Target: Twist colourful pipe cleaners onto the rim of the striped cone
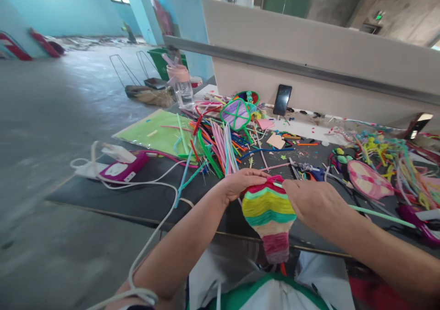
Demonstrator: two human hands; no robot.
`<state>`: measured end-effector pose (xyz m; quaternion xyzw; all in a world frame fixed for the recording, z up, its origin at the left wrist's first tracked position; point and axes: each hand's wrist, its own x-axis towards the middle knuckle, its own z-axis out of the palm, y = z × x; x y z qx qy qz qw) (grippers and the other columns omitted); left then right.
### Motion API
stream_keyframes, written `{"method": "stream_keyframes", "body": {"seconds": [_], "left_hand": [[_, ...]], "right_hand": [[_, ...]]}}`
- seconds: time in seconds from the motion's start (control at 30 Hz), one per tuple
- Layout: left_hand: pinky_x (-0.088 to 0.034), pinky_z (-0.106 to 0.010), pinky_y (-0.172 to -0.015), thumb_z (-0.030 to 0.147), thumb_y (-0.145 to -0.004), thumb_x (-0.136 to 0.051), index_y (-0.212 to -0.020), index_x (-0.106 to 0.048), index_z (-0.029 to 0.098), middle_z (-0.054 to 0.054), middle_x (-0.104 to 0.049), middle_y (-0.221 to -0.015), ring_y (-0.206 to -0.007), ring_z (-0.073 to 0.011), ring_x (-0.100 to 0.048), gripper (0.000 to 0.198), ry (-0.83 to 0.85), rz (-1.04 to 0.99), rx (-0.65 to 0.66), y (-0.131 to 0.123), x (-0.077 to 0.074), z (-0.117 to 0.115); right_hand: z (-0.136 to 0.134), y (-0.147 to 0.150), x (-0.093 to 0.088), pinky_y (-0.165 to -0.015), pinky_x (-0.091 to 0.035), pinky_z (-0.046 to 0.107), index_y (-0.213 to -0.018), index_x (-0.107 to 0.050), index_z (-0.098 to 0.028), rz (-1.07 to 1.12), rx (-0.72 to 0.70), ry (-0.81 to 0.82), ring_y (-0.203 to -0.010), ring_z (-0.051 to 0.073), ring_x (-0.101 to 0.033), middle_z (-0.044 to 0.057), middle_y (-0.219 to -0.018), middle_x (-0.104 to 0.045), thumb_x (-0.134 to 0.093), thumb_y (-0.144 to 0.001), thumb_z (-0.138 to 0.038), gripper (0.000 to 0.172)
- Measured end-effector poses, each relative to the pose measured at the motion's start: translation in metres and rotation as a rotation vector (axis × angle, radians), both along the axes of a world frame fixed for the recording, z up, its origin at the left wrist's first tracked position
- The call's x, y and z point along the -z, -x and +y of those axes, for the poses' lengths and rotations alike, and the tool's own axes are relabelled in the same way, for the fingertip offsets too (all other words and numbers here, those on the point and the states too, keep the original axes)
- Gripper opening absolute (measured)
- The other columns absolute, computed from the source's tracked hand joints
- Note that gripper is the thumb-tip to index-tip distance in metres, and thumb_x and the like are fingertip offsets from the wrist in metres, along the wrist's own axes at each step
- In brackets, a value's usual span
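Observation:
A balloon-shaped craft piece (270, 214), made of rows of fuzzy pipe cleaners in red, mint, yellow, teal, cream and pink, hangs in front of me over the table's near edge. My left hand (245, 182) pinches its top left edge, thumb toward the red rows. At the top right edge, my right hand (309, 202) has its fingers closed on the piece, beside a short pale green length among the red. A pale green pipe cleaner (381, 215) runs out to the right from behind my right forearm; its link to that length is hidden. My right fingertips are partly hidden.
Loose pipe cleaners (223, 147) lie in a heap beyond my left hand. Scissors (294, 168) and a pink oval craft (369, 179) are to the right. A purple power strip (123, 167) with white cables, a water bottle (182, 88) and a propped phone (282, 100) stand around.

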<state>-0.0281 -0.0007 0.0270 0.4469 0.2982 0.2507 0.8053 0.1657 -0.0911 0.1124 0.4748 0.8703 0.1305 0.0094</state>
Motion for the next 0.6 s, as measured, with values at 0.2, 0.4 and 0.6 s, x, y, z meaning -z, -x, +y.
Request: {"method": "stream_keyframes", "body": {"seconds": [0.2,0.4,0.6], "left_hand": [[-0.050,-0.024,-0.065,0.030,-0.064,-0.078,-0.094,-0.072,0.013,-0.008,-0.073,-0.080,-0.066,-0.0139,-0.066,0.036,0.000,0.079,-0.084,-0.001,0.006,0.004],[-0.048,-0.024,-0.068,0.032,-0.058,-0.082,-0.089,-0.073,0.012,-0.007,-0.073,-0.078,-0.068,-0.0135,-0.064,0.037,-0.045,0.029,-0.101,-0.004,0.006,0.002],[-0.048,-0.026,-0.073,0.037,-0.058,-0.081,-0.094,-0.073,0.013,-0.006,-0.072,-0.080,-0.069,-0.0130,-0.063,0.044,-0.072,0.002,-0.019,-0.003,0.009,0.003]], "right_hand": [[0.002,-0.017,-0.012,-0.048,-0.023,0.029,-0.080,-0.057,-0.021,-0.008,0.046,-0.040,-0.054,0.016,-0.059,0.002,-0.062,-0.063,-0.050,-0.082,-0.016,0.008],[0.075,-0.013,-0.030,-0.068,-0.036,0.032,-0.120,-0.055,-0.021,0.047,-0.219,-0.214,-0.077,0.021,-0.063,0.005,-0.088,-0.071,-0.046,-0.075,-0.007,0.048],[0.187,0.045,-0.010,-0.101,-0.022,0.044,-0.100,-0.067,-0.020,0.157,-0.442,-0.145,-0.098,0.020,-0.061,0.005,-0.101,-0.071,-0.043,-0.076,0.000,0.040]]}}
